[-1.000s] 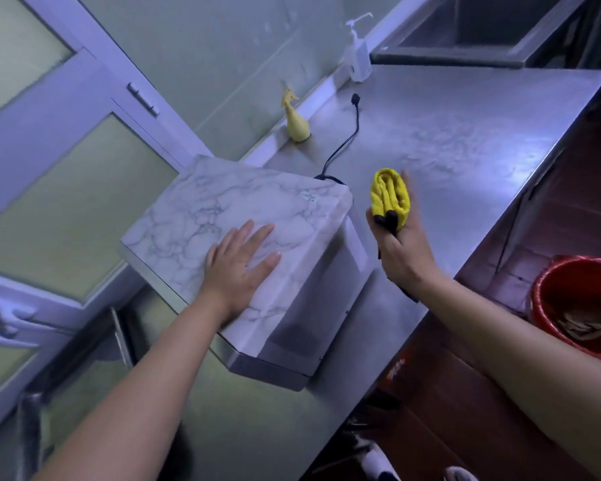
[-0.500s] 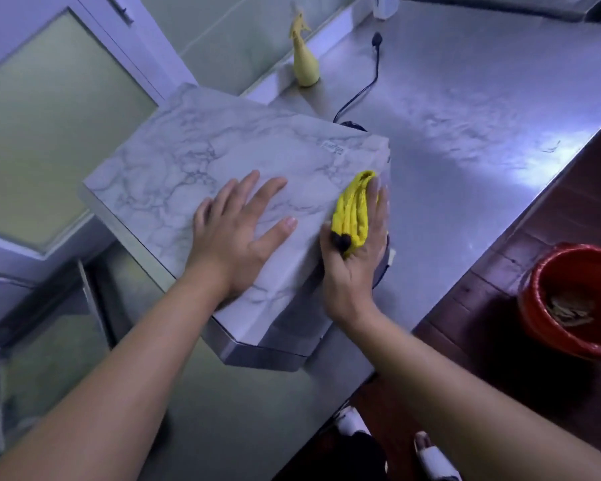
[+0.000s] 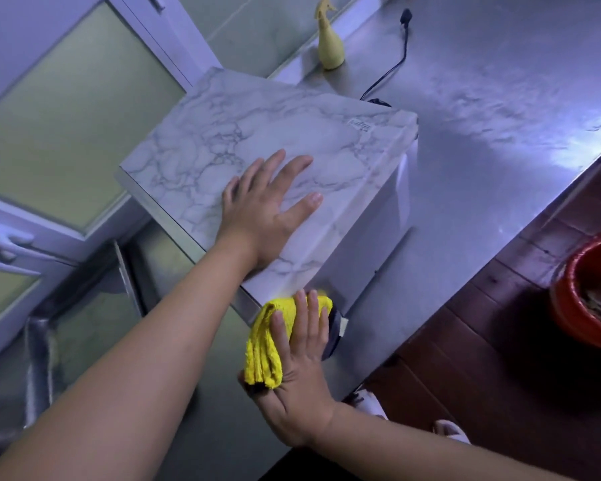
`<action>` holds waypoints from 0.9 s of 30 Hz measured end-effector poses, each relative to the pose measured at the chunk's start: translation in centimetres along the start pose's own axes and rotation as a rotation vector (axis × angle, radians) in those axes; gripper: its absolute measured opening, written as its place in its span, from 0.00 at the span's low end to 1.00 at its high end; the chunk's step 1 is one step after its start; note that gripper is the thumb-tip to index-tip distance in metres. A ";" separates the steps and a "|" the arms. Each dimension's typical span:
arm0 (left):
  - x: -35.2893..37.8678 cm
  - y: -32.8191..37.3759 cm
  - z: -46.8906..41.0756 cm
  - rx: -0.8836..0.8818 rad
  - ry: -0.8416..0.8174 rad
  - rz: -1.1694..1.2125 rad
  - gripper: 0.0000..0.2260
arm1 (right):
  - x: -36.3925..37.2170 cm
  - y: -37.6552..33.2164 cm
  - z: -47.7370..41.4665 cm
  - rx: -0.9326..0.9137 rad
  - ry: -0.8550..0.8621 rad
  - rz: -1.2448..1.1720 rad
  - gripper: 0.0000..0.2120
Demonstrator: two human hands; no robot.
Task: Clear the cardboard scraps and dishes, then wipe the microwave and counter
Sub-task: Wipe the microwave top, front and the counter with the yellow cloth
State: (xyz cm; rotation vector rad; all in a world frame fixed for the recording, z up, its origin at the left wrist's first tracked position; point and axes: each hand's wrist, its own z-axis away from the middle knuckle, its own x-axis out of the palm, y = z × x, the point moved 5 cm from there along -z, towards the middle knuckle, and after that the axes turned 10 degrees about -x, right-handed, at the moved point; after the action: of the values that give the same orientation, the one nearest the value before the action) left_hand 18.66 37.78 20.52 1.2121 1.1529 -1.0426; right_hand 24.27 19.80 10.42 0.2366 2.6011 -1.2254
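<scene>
Step in hand: wiping the microwave. Counter wipe judged not yet begun.

Steel counter (image 3: pixel 483 151): streaky sheen across the far part, so it will need a full pass later.

Microwave (image 3: pixel 257 133): sits on the counter at an angle, marble-patterned top facing me, near front corner hanging toward the counter's edge.

Red bucket (image 3: pixel 569 307): on the floor to my right, well apart from the counter. Brownish scraps inside, probably the cardboard, so I judge the clearing part done.

Left hand (image 3: pixel 264 210): released, palm flat and fingers spread on the marble top, bracing the unit.

Right hand (image 3: pixel 302 369): fingers laid straight over the yellow cloth (image 3: pixel 264 345), pressing it against the microwave's near lower corner. Not clenched. Thumb mostly hidden under the cloth, so its position is uncertain.

Spray bottle (image 3: pixel 330 46): upright at the back wall, beyond the microwave. Power cord (image 3: pixel 389 71): trails loose across the counter behind the unit, plug lying free.

Next move, my estimate: draw the cloth along the front face and side with even pressure, left hand holding firm so the unit does not slide off the edge. Then the top, which means lifting the left hand. Counter last, working round the cord.
</scene>
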 end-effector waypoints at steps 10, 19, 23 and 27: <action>-0.1 -0.1 0.0 0.010 0.006 0.001 0.27 | -13.2 12.2 7.0 1.003 -0.066 -0.803 0.34; 0.0 -0.2 0.0 0.022 0.015 0.000 0.26 | -20.3 14.3 -5.9 0.408 0.307 -0.371 0.24; 0.0 -0.2 -0.1 0.022 0.023 -0.004 0.26 | -17.3 13.0 -12.6 0.177 0.265 -0.129 0.35; 0.0 -0.3 -0.2 0.023 0.040 0.005 0.27 | -14.8 15.1 -15.2 0.084 0.341 0.021 0.35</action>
State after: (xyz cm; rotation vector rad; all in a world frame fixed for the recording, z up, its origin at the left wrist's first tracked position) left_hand 18.37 37.97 20.48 1.2583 1.1709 -1.0344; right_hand 39.75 40.57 13.05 0.5300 2.8211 -1.3947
